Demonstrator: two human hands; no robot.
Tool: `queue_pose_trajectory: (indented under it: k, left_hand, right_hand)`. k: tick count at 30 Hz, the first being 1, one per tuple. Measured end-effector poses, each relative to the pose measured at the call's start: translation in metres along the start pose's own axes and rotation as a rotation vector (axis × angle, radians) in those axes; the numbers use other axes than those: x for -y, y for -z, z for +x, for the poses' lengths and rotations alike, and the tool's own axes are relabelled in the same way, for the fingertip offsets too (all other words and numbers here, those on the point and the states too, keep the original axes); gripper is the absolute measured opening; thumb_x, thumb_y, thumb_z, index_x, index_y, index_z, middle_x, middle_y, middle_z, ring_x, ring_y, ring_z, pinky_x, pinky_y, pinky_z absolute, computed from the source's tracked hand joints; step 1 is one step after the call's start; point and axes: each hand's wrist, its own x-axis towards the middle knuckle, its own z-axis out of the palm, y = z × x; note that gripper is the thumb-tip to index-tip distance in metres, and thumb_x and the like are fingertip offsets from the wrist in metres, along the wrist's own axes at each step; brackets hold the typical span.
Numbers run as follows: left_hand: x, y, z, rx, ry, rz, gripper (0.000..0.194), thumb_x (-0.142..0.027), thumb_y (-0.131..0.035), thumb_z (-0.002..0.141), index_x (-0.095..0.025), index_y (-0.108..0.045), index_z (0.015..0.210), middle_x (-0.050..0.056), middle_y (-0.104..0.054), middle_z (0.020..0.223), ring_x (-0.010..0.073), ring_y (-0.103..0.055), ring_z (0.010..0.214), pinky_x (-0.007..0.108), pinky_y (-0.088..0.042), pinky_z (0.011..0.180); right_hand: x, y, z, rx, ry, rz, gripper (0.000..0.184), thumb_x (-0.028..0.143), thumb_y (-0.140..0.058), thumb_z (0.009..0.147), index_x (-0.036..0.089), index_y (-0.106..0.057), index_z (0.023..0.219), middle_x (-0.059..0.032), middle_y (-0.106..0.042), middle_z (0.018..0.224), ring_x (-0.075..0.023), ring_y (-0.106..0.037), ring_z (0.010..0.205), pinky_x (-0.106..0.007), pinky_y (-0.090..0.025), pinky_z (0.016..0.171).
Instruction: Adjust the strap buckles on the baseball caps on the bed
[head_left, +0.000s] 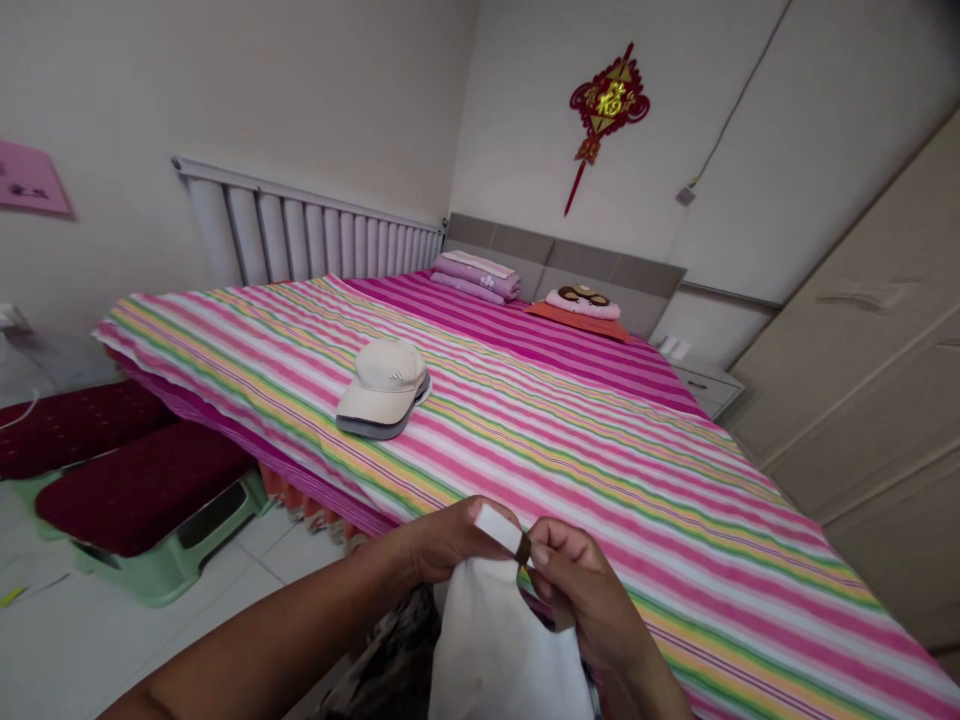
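1. Near the bed's close edge, the left hand pinches a white strap; the right hand grips its brown clasp.
2. White cloth hangs below.
3. Farther left, a beige cap rests on striped fabric.

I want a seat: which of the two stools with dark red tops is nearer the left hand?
The front stool, its green frame in fuller view; the other stool sits behind it, toward the wall.
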Motion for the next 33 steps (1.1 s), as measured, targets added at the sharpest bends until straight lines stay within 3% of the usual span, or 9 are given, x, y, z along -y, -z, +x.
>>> queue_pose_trajectory:
  k: [5, 10, 15, 20, 24, 28, 33]
  left_hand:
    - [0.000, 0.000, 0.002, -0.014, -0.012, -0.076, 0.032, -0.029, -0.080, 0.043, -0.009, -0.062, 0.061, 0.001, -0.057, 0.052, 0.0060, -0.046, 0.042, 0.018, -0.034, 0.042]
    - [-0.005, 0.001, 0.005, -0.081, -0.041, -0.143, 0.023, -0.017, -0.076, 0.045, -0.010, -0.059, 0.058, -0.001, -0.055, 0.048, 0.0056, -0.046, 0.039, 0.017, -0.034, 0.042]
    - [-0.008, 0.004, 0.008, -0.120, -0.083, -0.139, 0.021, -0.024, -0.074, 0.052, -0.010, -0.058, 0.057, -0.001, -0.055, 0.049, 0.0046, -0.044, 0.038, 0.017, -0.033, 0.040]
    - [-0.008, 0.006, 0.010, -0.096, -0.146, -0.136, 0.029, -0.033, -0.075, 0.054, -0.009, -0.059, 0.059, 0.000, -0.053, 0.051, 0.0031, -0.042, 0.040, 0.016, -0.032, 0.041]
    - [-0.007, 0.008, 0.012, -0.085, -0.148, -0.093, 0.034, -0.039, -0.074, 0.056, -0.009, -0.059, 0.062, -0.002, -0.051, 0.050, 0.0027, -0.040, 0.039, 0.016, -0.031, 0.039]
    - [-0.004, 0.006, 0.017, -0.147, -0.099, 0.014, 0.030, -0.037, -0.072, 0.059, -0.011, -0.057, 0.062, -0.004, -0.049, 0.045, 0.0038, -0.039, 0.035, 0.016, -0.028, 0.036]
    - [-0.003, 0.001, 0.021, -0.200, -0.140, 0.097, 0.029, -0.035, -0.070, 0.060, -0.012, -0.051, 0.060, -0.002, -0.053, 0.047, 0.0050, -0.042, 0.036, 0.017, -0.030, 0.038]
  right_hand:
    - [-0.002, 0.002, 0.002, -0.029, -0.009, 0.033, 0.029, 0.036, -0.066, 0.067, 0.016, -0.047, 0.057, 0.0074, -0.037, 0.041, -0.0034, -0.024, 0.036, -0.017, -0.016, 0.037]
    - [-0.005, 0.011, 0.003, -0.100, 0.008, 0.095, 0.029, 0.034, -0.069, 0.064, 0.017, -0.046, 0.060, 0.0094, -0.031, 0.039, -0.0033, -0.019, 0.037, -0.016, -0.012, 0.036]
    - [-0.004, 0.021, 0.004, -0.150, 0.125, 0.278, 0.022, 0.028, -0.066, 0.069, 0.019, -0.047, 0.063, 0.0109, -0.024, 0.042, -0.0039, -0.015, 0.037, -0.017, -0.018, 0.037]
    - [-0.005, 0.031, 0.006, -0.191, 0.216, 0.446, 0.029, 0.026, -0.063, 0.071, 0.019, -0.039, 0.058, 0.0088, -0.028, 0.050, -0.0044, -0.016, 0.039, -0.017, -0.026, 0.038]
    - [-0.006, 0.030, 0.006, -0.200, 0.194, 0.359, 0.028, 0.029, -0.067, 0.069, 0.019, -0.041, 0.063, 0.0099, -0.026, 0.049, -0.0037, -0.015, 0.039, -0.017, -0.023, 0.037]
    - [-0.003, 0.015, 0.008, -0.194, 0.120, 0.204, 0.025, 0.035, -0.066, 0.071, 0.020, -0.045, 0.071, 0.0116, -0.024, 0.044, -0.0031, -0.015, 0.037, -0.016, -0.018, 0.036]
    - [0.001, -0.003, 0.016, -0.213, 0.084, 0.062, 0.031, 0.045, -0.060, 0.074, 0.019, -0.052, 0.089, 0.0077, -0.043, 0.049, -0.0029, -0.025, 0.036, -0.016, -0.019, 0.036]
